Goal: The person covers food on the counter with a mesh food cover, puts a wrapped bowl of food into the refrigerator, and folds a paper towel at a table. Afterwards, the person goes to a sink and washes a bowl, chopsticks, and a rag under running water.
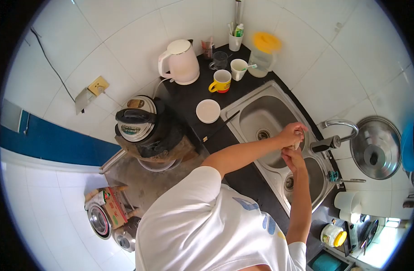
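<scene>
Over the divider of the double steel sink (pixel 256 106), my left hand (pixel 292 134) and my right hand (pixel 293 158) meet, fingers closed. Between them is a small pale, crumpled thing (pixel 297 143), perhaps a cloth; both hands seem to grip it, though the fingers partly hide it. The faucet (pixel 326 143) stands just to the right of the hands, and no water shows under its spout. Beneath the hands lie the two basins, the larger one with its drain (pixel 262 134) in sight.
Left of the sink are a white bowl (pixel 208 111), a yellow mug (pixel 221 81), a pink kettle (pixel 180 62) and a black cooker (pixel 141 122). A yellow-lidded pitcher (pixel 262 56) stands behind it. A steel lid (pixel 376 147) leans at the right wall; a jar (pixel 332 235) is nearer.
</scene>
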Demonstrator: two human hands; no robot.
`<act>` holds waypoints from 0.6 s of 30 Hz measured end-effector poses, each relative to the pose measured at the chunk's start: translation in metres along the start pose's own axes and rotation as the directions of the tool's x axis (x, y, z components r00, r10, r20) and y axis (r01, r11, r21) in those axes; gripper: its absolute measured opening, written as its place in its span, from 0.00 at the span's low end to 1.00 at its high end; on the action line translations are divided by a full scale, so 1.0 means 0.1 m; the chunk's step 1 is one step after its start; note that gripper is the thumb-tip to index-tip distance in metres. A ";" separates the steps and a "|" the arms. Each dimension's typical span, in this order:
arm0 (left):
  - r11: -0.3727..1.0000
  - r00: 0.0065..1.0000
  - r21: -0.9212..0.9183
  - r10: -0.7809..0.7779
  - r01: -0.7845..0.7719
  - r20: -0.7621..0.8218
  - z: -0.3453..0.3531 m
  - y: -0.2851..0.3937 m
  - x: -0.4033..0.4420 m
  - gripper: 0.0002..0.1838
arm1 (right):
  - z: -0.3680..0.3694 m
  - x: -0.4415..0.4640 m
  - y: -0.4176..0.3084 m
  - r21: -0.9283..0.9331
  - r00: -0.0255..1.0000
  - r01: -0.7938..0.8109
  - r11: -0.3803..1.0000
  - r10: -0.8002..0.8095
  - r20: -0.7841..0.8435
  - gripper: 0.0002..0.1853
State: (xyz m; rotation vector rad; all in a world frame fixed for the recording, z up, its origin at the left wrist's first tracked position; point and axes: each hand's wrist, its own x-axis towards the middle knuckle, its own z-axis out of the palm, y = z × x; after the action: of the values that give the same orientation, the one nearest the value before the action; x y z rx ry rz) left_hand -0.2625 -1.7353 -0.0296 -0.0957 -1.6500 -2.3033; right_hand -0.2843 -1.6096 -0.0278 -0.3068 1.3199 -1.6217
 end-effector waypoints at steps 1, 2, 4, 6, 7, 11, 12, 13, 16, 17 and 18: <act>1.000 1.000 -0.011 0.004 -0.004 -0.013 0.01 -0.02 0.04 0.16 | -0.03 0.03 0.01 -0.046 1.000 -0.001 0.999 0.001 -0.005 0.21; 1.000 1.000 -0.022 0.007 -0.008 -0.025 0.02 -0.03 0.06 0.16 | -0.02 0.04 -0.02 -0.025 1.000 -0.014 1.000 0.014 -0.005 0.21; 0.996 0.997 0.076 0.044 -0.049 0.064 0.04 -0.02 0.13 0.18 | 0.00 0.02 -0.10 0.017 0.999 -0.038 0.999 0.038 -0.010 0.21; 0.970 0.982 0.221 0.059 -0.098 0.177 0.02 0.01 0.13 0.19 | 0.04 -0.04 -0.18 0.106 0.997 -0.060 0.993 0.055 0.048 0.20; 0.941 0.968 0.313 0.053 -0.131 0.245 0.02 0.03 0.13 0.20 | 0.05 -0.06 -0.19 0.151 0.995 -0.069 0.986 0.058 0.075 0.20; 0.946 0.916 0.321 -0.082 -0.052 0.392 0.02 0.11 0.09 0.24 | -0.20 0.09 0.06 0.114 0.998 -0.055 0.992 0.051 0.031 0.18; 0.948 0.926 0.311 -0.058 -0.066 0.374 0.01 0.06 0.11 0.26 | -0.25 0.14 0.12 0.071 0.999 -0.044 0.997 0.043 0.015 0.18; 0.951 0.933 0.298 -0.034 -0.080 0.359 0.00 -0.03 0.11 0.27 | -0.30 0.16 0.16 0.027 0.999 -0.035 0.999 0.035 -0.004 0.17; 0.931 0.982 0.350 0.038 -0.101 0.183 0.10 -0.12 0.04 0.30 | -0.29 0.19 0.26 -0.159 0.983 0.018 0.987 -0.046 -0.177 0.20; 0.920 0.992 0.378 0.066 -0.101 0.105 0.16 -0.15 0.01 0.31 | -0.27 0.21 0.31 -0.276 0.963 0.113 0.954 -0.173 -0.205 0.21; 0.905 0.998 0.423 0.054 -0.056 0.017 0.14 -0.34 0.03 0.31 | -0.35 0.29 0.41 -0.455 0.929 0.224 0.862 -0.330 -0.167 0.23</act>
State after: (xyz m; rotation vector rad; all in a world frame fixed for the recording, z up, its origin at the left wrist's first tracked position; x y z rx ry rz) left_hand -0.2770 -1.7129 -0.0549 -0.0492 -2.0789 -1.8524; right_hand -0.3019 -1.6089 -0.0866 -0.6090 1.8985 -1.6258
